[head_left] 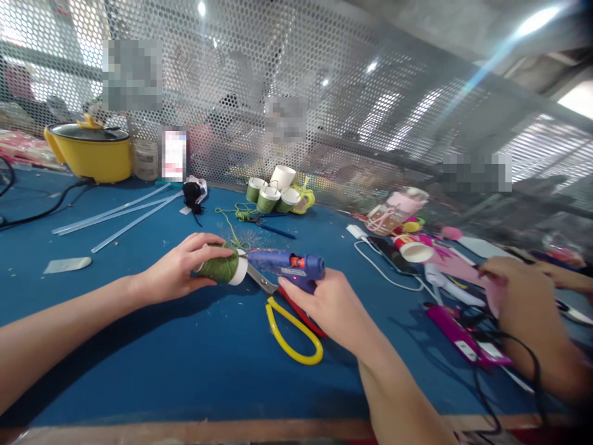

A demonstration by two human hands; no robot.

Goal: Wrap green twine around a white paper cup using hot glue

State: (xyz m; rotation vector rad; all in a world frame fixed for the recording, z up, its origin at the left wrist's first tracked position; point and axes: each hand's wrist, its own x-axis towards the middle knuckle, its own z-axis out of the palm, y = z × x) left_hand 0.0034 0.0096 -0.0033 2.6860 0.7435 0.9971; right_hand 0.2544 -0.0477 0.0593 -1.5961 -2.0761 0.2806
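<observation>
Overall, blue desk (pixel 176 383), brown along front edge, specks scattered on top. Scissors (pixel 265 284) lying mid-desk. Hands apart: left hand (pixel 185 267) clamped on green yarn-wrapped cup (pixel 220 266), right hand (pixel 336 303) gripping blue glue gun (pixel 278 262), nozzle close to cup's white end. Beyond, more cups (pixel 269 199), yellow pot (pixel 102 157) at left. Behind, perforated metal screen (pixel 204 68); ceiling lamp (pixel 537 21) lit.

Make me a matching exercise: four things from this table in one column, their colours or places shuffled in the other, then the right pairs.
Things
1. Glue gun
2. Nearest green cup
3. Scissors
4. Pot

Colours or places
A. Part yellow, part red
B. In the left hand
C. At the far left, beside a jar
D. In the right hand

Pairs: 1-D, 2-B, 3-A, 4-C
</observation>
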